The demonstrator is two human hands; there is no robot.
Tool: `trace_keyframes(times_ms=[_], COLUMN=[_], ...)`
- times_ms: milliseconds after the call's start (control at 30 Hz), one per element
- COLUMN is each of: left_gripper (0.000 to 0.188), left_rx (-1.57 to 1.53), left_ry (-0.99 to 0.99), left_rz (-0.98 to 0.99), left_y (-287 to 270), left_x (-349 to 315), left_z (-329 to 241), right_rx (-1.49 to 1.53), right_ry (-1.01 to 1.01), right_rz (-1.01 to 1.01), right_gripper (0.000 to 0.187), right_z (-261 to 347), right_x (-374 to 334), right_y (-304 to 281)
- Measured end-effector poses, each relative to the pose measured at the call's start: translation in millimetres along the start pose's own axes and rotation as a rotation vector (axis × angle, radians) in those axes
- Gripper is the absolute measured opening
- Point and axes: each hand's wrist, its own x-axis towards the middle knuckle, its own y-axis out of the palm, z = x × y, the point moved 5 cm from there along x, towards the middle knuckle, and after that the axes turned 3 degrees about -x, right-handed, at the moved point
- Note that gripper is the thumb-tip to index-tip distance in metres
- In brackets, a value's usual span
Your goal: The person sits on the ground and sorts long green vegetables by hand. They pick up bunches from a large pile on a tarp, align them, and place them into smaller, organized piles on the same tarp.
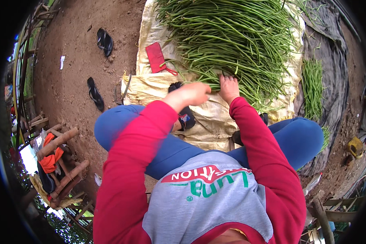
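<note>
At twelve o'clock, right hand (230,86) half-curls on beans (236,36), left hand (192,94) blurs, both holds unclear; tugging might snap beans.

Your grey shirt (162,209), lettered green and white at six o'clock, has crimson sleeves (126,175); your leggings (301,136) are blue, footwear (187,112) apparently black.

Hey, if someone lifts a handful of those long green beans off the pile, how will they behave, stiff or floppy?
The long green beans would probably bend and droop at the ends, since many lie in curves. Each looks thin, so one is likely light. Some may drag neighbours along, as they overlap near the right hand.
</note>
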Motion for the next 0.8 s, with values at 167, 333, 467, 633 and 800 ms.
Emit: trace_keyframes(times_ms=[167,333,467,633,800], left_gripper=[0.031,0.017,0.019,0.025,0.033], left_rx=[-0.786,-1.652,-1.946,-1.734,-1.434], left_ry=[-0.373,-0.53,-0.466,-0.554,-0.44], left_rz=[0.066,-0.122,-0.214,-0.79,-1.213], left_y=[140.2,166.9,144.4,129.5,115.2], left_x=[88.1,111.9,134.2,140.5,145.9], left_z=[88.1,103.3,79.1,47.0,48.8], right_rx=[0.034,0.194,0.267,0.388,0.466], right_ry=[-0.041,-0.015,0.006,-0.003,0.186], right_rz=[0.021,0.202,0.328,0.425,0.425], right_gripper=[0.031,0.047,0.051,0.065,0.072], right_z=[-2.5,-13.5,-20.3,-30.0,-35.4], right_x=[-1.8,8.7,22.0,29.9,30.0], right_y=[-2.5,6.0,-13.4,-26.1,-61.9])
